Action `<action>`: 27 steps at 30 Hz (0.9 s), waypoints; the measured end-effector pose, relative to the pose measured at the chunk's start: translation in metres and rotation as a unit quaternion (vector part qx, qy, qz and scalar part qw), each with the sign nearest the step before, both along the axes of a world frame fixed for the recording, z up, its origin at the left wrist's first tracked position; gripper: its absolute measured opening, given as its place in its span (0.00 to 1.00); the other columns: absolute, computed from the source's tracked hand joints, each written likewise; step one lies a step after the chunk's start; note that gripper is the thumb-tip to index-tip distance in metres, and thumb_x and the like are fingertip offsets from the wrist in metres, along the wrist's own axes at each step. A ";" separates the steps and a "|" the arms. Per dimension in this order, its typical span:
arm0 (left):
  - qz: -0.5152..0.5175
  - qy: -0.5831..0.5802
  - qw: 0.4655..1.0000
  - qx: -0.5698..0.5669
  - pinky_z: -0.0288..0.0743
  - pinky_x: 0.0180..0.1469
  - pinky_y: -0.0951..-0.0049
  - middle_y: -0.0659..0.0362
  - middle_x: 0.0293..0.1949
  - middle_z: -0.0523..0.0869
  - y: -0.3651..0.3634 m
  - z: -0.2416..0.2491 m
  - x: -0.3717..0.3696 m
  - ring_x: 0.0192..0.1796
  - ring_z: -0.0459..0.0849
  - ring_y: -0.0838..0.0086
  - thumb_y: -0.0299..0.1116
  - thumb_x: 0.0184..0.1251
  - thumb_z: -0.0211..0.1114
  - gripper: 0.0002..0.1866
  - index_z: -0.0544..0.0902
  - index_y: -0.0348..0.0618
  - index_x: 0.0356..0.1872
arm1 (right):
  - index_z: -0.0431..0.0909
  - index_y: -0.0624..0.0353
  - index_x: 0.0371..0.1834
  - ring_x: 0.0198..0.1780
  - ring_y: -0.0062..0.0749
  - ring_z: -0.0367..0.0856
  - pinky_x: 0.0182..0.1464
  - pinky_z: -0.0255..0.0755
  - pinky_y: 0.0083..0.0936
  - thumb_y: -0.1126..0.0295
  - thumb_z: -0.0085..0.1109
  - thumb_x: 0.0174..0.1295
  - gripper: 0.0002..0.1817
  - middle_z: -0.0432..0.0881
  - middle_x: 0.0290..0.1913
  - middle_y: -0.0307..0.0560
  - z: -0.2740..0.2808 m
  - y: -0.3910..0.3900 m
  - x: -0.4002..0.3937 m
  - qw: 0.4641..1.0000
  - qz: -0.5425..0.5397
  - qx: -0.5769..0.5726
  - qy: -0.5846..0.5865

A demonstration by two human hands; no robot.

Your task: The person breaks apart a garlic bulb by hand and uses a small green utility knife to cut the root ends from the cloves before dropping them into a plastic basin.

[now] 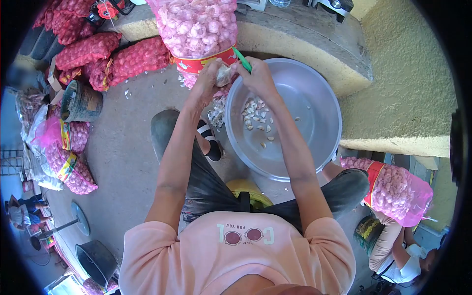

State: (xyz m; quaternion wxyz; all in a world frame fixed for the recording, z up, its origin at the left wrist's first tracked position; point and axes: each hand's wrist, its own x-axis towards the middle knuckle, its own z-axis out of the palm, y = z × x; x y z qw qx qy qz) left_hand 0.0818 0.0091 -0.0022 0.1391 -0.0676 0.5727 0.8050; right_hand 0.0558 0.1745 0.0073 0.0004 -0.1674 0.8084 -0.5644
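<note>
My left hand (pixel 208 78) is wrapped round a whitish garlic bulb (pixel 223 75), near the top centre of the view. Right beside it, my right hand (pixel 256 76) grips a green-handled knife (pixel 242 60), and its fingertips meet the bulb. Both hands are in front of a big pink mesh sack of garlic (pixel 198 32), by the upper left rim of a wide grey basin (pixel 314 73). Loose peeled cloves (pixel 255 115) lie on the left side of the basin floor. Papery skins (pixel 217 112) are heaped on the ground outside its left rim.
Red mesh sacks (pixel 140 59) lie at the upper left, near a dark bucket (pixel 81 102). More pink sacks stand left (pixel 73 172) and right (pixel 391 191). A curved concrete ledge (pixel 314 46) runs behind the basin. Another person (pixel 400 260) sits at the lower right.
</note>
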 end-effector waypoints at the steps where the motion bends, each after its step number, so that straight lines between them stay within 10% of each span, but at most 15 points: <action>1: 0.001 0.000 1.000 -0.001 0.69 0.28 0.77 0.62 0.30 0.79 0.000 0.003 0.000 0.30 0.78 0.76 0.53 0.67 0.52 0.19 0.73 0.48 0.42 | 0.80 0.65 0.33 0.22 0.26 0.79 0.29 0.71 0.28 0.67 0.61 0.57 0.11 0.79 0.19 0.50 -0.003 -0.001 -0.008 1.000 0.019 -0.003 -0.010; 8: 0.074 -0.031 0.991 0.102 0.73 0.29 0.75 0.57 0.33 0.80 0.012 -0.003 0.002 0.33 0.80 0.74 0.57 0.70 0.46 0.25 0.73 0.41 0.44 | 0.80 0.63 0.34 0.25 0.18 0.71 0.29 0.66 0.22 0.59 0.59 0.61 0.15 0.76 0.22 0.39 -0.017 0.001 -0.012 0.993 0.065 -0.096 -0.018; 10: 0.094 -0.052 0.983 0.150 0.76 0.31 0.74 0.56 0.35 0.81 0.014 0.003 0.003 0.35 0.81 0.72 0.58 0.70 0.44 0.28 0.73 0.39 0.45 | 0.78 0.62 0.46 0.31 0.16 0.71 0.32 0.66 0.19 0.57 0.54 0.65 0.19 0.76 0.27 0.35 -0.016 0.006 0.004 0.971 0.049 -0.231 -0.039; 16: 0.152 -0.046 0.967 0.198 0.81 0.46 0.65 0.49 0.42 0.81 0.009 -0.014 -0.006 0.43 0.82 0.65 0.61 0.69 0.37 0.35 0.70 0.34 0.52 | 0.62 0.62 0.66 0.31 0.16 0.68 0.36 0.66 0.17 0.56 0.47 0.69 0.27 0.73 0.29 0.34 -0.027 0.012 0.042 0.982 0.126 -0.119 -0.080; 27: 0.187 0.008 0.977 0.104 0.75 0.50 0.67 0.53 0.41 0.81 0.020 0.000 -0.002 0.44 0.81 0.68 0.63 0.69 0.35 0.35 0.74 0.37 0.47 | 0.65 0.63 0.63 0.32 0.17 0.72 0.33 0.69 0.18 0.53 0.52 0.66 0.29 0.75 0.31 0.37 -0.029 -0.006 0.033 0.962 0.134 -0.180 -0.159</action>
